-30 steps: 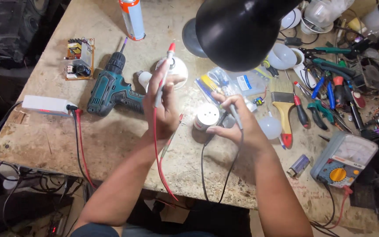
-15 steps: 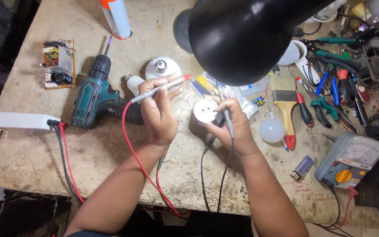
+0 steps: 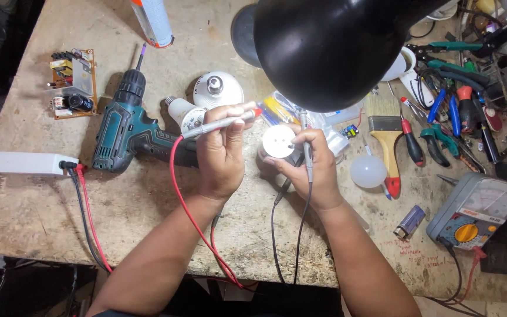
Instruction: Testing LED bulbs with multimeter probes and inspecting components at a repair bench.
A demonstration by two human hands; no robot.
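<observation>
At the table's top edge you see a white cylindrical tube with an orange band (image 3: 153, 22). At your right stands a grey multimeter with a pale dial window and a yellow knob (image 3: 475, 210).

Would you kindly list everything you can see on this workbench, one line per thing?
round white bulb part: 1, white, held in the right hand
red probe: 1, grey with red tip, in left hand
black probe: 1, grey, in right hand, tip on the bulb part
cordless drill: 1, teal and black, left of hands
bulb housings: 2, white, beside the drill
circuit board: 1, far left
white box: 1, left edge
desk lamp: 1, black, overhead
paintbrush: 1, yellow handle
bulb dome: 1, white
multimeter: 1, grey, right
battery: 1
left hand: 1
right hand: 1
</observation>
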